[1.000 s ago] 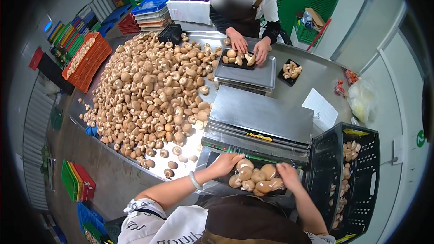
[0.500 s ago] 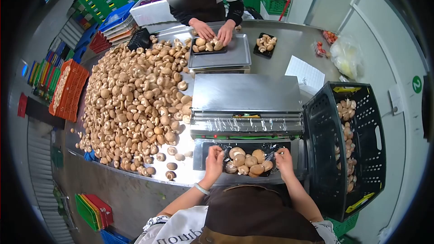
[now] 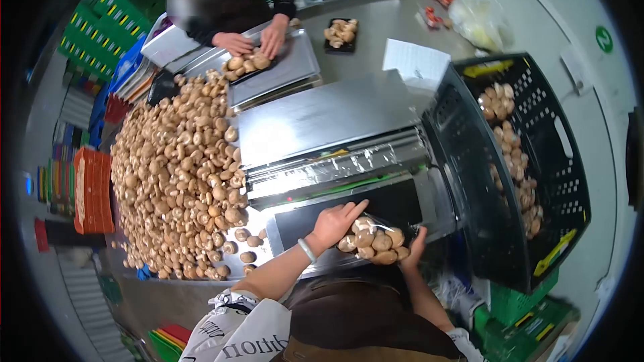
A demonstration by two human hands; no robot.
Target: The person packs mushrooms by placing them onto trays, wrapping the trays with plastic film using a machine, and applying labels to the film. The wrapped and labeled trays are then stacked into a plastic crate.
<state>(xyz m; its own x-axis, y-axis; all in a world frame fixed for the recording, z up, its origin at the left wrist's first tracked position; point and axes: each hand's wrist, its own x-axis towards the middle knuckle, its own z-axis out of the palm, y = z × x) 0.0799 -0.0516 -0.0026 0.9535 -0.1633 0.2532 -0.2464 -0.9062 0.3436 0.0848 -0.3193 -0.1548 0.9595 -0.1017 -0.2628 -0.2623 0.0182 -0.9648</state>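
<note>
A film-wrapped tray of brown mushrooms [image 3: 376, 241] is tilted in front of my apron, at the near edge of the wrapping machine [image 3: 329, 127]. My right hand [image 3: 414, 249] grips the pack at its right end, thumb on top; the other fingers are hidden below. At the pack's upper left, my left hand [image 3: 339, 223] has its fingers stretched out over the machine's black plate [image 3: 396, 202]. Whether its palm touches the pack is hard to tell. Shiny film [image 3: 349, 164] lies across the roller behind the plate.
A big heap of loose mushrooms [image 3: 178, 181] covers the left of the steel table. At right stands a black crate [image 3: 463, 161] containing wrapped packs. Across the table, a co-worker's hands [image 3: 258, 40] arrange mushrooms on a scale [image 3: 295, 67]. Another mushroom tray [image 3: 341, 35] and paper [image 3: 416, 64] lie behind.
The pack has come off the black plate toward me and right, its film now tight over the mushrooms. My left hand moved from its side to above it. The view has turned right.
</note>
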